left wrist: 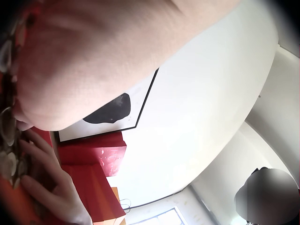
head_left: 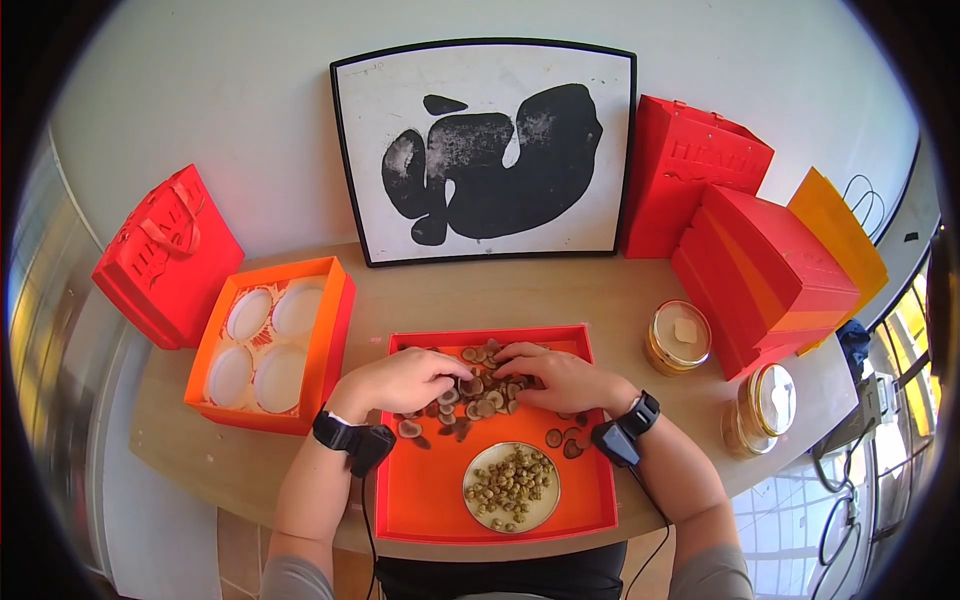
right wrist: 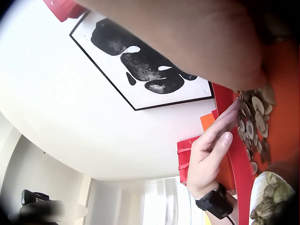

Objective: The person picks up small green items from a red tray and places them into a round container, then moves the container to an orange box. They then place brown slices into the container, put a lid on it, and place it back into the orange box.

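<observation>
On the table [head_left: 400, 300], both hands [head_left: 473, 380] reach inward, fingers loosely bent, touching slices [head_left: 486, 405].

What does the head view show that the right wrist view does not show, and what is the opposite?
Only the head view: two lidded jars on the right side of the table, and the four round white hollows in the orange box.

Only the right wrist view: a blurred dark shape near the lower left corner, too unclear to name.

Both: the left hand at the sliced dried pieces, the red tray, the plate with greenish round pieces, and the black-framed picture.
</observation>
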{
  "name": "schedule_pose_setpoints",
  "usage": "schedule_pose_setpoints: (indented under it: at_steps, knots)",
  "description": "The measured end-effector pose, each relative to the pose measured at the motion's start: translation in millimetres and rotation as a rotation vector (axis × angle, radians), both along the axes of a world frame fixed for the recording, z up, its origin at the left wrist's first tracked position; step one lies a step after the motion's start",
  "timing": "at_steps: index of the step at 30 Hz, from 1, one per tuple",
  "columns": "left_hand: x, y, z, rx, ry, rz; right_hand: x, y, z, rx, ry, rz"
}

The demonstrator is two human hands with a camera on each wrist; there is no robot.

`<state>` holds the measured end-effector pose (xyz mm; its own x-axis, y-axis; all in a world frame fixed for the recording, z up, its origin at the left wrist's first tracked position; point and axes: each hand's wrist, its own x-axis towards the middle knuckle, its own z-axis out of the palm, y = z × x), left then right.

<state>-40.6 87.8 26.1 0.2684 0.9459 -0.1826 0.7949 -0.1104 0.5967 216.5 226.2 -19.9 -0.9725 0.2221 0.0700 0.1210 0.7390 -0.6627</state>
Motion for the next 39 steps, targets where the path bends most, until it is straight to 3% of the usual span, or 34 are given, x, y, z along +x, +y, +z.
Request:
schedule_pose_setpoints:
  at_steps: [2, 4, 8, 13, 25, 27, 28, 32, 34, 39]
  knots:
    - [1.1, 0.1, 9.1, -0.076, -0.037, 0.067, 0.2, -2.2, 5.8, -0.048, -0.023, -0.014]
    - [-2.4, 0.1, 11.8, 0.005, -0.081, 0.164, 0.4, -5.0, 11.1, -0.085, -0.093, -0.065]
    - [-9.4, -0.6, 2.0, 0.05, -0.009, 0.147, 1.0, -2.1, 0.6, -0.02, -0.006, -0.055]
    - [2.7, 1.8, -7.9, -0.017, 0.016, -0.059, 1.1, -4.0, 4.2, -0.02, -0.028, -0.068]
    - [1.4, 2.5, 6.1, 0.019, -0.043, 0.095, 0.6, 1.7, -7.8, 0.024, 0.019, -0.042]
    - [-2.9, 7.1, 4.1, -0.171, -0.178, 0.188, 0.0, 2.5, -7.9, 0.023, 0.014, -0.043]
    - [-15.1, 12.2, -19.7, -0.211, -0.345, 0.185, 0.2, 2.3, -7.8, 0.032, 0.013, -0.035]
    - [-17.1, 14.4, -30.2, -0.156, -0.402, 0.129, 1.7, 1.2, -6.3, 0.022, 0.011, -0.034]
    - [-19.6, 13.1, -27.2, -0.237, -0.538, 0.271, 2.1, 0.0, -0.9, -0.014, 0.059, -0.038]
    - [-19.8, 10.6, -20.1, -0.27, -0.67, 0.321, 5.8, -9.1, 34.5, -0.16, 0.048, -0.038]
